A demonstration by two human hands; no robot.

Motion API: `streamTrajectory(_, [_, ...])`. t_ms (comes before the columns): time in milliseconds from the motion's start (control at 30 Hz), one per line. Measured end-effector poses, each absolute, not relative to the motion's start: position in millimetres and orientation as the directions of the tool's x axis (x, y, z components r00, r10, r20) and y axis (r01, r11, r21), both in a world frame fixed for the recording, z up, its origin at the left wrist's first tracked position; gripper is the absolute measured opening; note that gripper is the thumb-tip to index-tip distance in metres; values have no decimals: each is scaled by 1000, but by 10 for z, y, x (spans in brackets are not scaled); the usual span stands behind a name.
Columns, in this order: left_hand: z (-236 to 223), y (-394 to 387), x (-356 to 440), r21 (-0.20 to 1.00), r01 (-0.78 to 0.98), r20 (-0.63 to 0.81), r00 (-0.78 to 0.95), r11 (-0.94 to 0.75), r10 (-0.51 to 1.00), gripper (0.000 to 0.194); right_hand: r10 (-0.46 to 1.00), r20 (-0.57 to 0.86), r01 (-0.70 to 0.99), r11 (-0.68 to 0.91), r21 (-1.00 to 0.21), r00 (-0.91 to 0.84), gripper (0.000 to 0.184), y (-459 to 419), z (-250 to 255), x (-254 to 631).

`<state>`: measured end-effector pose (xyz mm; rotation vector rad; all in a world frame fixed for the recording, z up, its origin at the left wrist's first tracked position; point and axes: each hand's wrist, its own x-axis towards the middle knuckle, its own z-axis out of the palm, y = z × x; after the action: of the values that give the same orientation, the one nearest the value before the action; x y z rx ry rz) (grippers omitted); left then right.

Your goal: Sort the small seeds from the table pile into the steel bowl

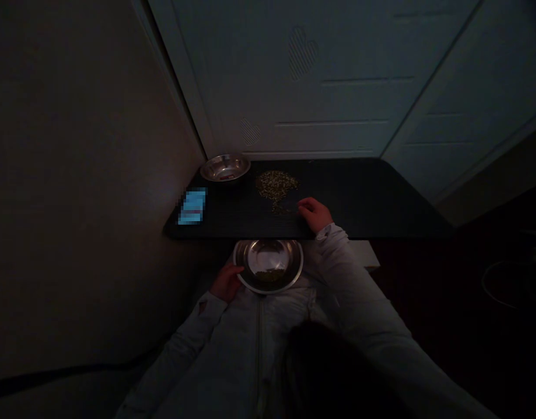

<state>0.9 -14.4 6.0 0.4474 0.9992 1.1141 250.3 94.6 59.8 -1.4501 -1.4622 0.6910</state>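
Left hand clamped on rim of steel bowl, below front edge of worktop, small heap of grains inside. Right hand curled, fingers down on worktop beside loose grain pile, any hold unclear. Second steel bowl at back corner; pixelated blue rectangle near left edge.

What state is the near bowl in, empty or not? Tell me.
Not empty: a small heap of grains lies at the bottom of the bowl.
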Motion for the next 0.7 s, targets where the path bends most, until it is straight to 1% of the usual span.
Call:
streamTrajectory(167, [48, -138, 8, 731, -537, -458, 71, 421, 886, 22, 973, 212, 478, 142, -867, 94, 15, 921, 620, 2498])
streamTrajectory(400, [13, -127, -15, 739, -522, -455, 79, 426, 887, 19, 979, 194, 535, 130, -835, 66, 16, 862, 641, 2447])
streamTrajectory(567, [-11, -127, -23, 748, -515, -442, 86, 419, 893, 23, 973, 222, 582, 146, -800, 61, 15, 821, 649, 2406])
streamTrajectory(700, [14, -131, -7, 757, -509, -432, 82, 410, 898, 22, 970, 235, 617, 150, -773, 59, 14, 793, 663, 2391])
